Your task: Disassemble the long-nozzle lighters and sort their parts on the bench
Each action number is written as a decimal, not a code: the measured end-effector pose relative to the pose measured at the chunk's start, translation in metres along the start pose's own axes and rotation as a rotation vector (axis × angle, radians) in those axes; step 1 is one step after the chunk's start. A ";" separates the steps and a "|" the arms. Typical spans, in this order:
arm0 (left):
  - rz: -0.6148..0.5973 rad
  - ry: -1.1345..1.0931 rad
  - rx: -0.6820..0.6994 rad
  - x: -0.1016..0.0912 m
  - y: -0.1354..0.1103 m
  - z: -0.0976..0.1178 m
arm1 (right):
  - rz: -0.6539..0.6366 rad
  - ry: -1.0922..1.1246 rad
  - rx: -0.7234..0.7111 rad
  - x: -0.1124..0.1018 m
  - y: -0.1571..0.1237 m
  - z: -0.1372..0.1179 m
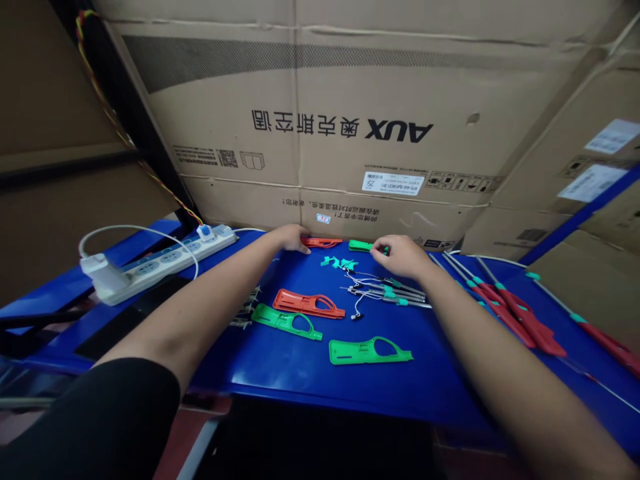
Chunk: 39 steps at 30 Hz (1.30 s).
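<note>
My left hand [293, 238] reaches to the back of the blue table [300, 373] and its fingers close on the end of an orange plastic handle piece [323, 243]. My right hand [404, 256] is curled around the end of a green plastic handle piece [361, 245] beside it. Nearer to me lie another orange handle piece [307, 304] and two green ones [287, 321] [369, 351]. Between my hands sit small teal plastic bits [339, 263] and a bundle of thin metal rods with teal collars [390, 292].
A large AUX cardboard box [320, 120] stands right behind the table. A white power strip [155, 263] lies at the left. Long rods with red handles [520, 317] lie at the right. More cartons [590, 173] stack at the right.
</note>
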<state>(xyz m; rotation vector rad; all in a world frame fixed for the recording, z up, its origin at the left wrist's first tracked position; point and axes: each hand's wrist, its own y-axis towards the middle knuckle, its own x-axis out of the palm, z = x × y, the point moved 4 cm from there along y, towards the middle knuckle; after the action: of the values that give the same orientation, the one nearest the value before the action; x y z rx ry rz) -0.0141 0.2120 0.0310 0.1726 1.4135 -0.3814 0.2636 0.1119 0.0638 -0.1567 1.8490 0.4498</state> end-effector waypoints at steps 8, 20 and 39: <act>-0.035 -0.029 0.009 -0.007 0.000 -0.017 | 0.029 0.057 0.062 0.004 -0.002 0.026; 0.068 -0.015 0.270 -0.021 0.031 0.105 | 0.025 -0.260 -0.116 -0.017 0.011 0.035; 0.090 0.054 0.458 -0.011 0.019 0.153 | -0.118 -0.127 -0.104 0.006 0.024 0.038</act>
<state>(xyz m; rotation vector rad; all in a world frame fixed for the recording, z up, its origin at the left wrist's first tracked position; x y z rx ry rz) 0.1334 0.1798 0.0641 0.6204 1.3486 -0.6261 0.2871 0.1492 0.0536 -0.2996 1.6829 0.4629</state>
